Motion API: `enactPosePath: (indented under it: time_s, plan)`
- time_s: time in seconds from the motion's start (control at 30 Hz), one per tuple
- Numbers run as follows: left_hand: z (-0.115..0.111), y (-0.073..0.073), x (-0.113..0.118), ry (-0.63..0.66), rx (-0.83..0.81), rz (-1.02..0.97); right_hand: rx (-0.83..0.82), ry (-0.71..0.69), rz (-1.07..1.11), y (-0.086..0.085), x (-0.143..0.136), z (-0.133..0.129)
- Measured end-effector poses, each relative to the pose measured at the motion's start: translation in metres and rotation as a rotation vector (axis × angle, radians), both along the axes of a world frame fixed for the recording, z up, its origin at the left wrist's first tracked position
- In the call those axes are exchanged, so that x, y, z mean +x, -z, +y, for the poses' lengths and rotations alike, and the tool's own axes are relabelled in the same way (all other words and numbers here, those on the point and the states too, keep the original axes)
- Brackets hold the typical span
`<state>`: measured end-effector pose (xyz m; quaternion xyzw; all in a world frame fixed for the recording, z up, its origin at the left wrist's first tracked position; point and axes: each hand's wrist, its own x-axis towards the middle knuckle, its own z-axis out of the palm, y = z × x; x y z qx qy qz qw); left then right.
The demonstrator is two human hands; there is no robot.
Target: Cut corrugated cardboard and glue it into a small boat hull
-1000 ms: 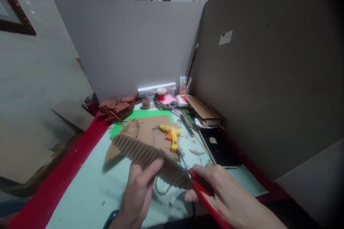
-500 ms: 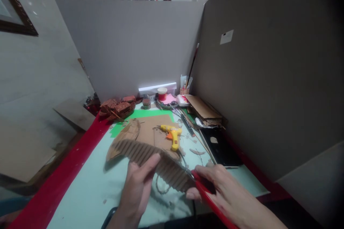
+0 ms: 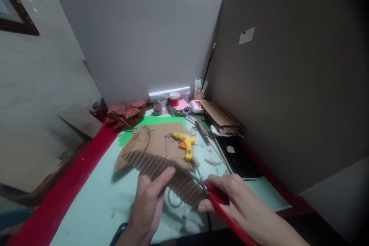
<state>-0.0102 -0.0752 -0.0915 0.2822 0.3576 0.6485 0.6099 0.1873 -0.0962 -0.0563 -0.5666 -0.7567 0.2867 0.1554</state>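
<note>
A curved strip of ridged brown cardboard (image 3: 152,165) slants across the front of the table. My left hand (image 3: 151,196) is closed on its lower edge, thumb on top. My right hand (image 3: 235,200) is closed round the red handles of a pair of scissors (image 3: 223,215). The scissor blades lie along the strip's upper right edge, partly open. Behind the strip's left end sits a boat-shaped cardboard piece (image 3: 135,144). A yellow glue gun (image 3: 187,146) lies beyond the strip on a flat cardboard sheet (image 3: 161,132).
Reddish-brown cardboard models (image 3: 127,115) stand at the back left. A red and white cup (image 3: 174,99), a small jar (image 3: 157,109) and a brush holder (image 3: 198,95) are at the back. Stacked cardboard (image 3: 220,117) and a black panel (image 3: 238,157) lie right. Grey boards enclose the back and right.
The scissor blades are wider open and more of them shows along the strip's edge. The strip's left end has tilted slightly. The camera view has shifted a little.
</note>
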Motion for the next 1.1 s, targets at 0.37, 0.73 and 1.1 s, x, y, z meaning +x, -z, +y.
enactPosePath:
  time_s: [0.37,0.73,1.1]
  plan:
    - [-0.003,0.001,0.006,0.101,-0.011,-0.004,-0.045,0.016,-0.005,-0.003,-0.006,-0.001]
    - [-0.004,0.000,0.002,0.102,-0.027,-0.052,-0.029,0.035,0.005,-0.005,-0.003,0.001]
    - [-0.011,-0.003,0.003,0.213,-0.034,0.026,-0.071,0.001,0.043,-0.001,-0.006,0.001]
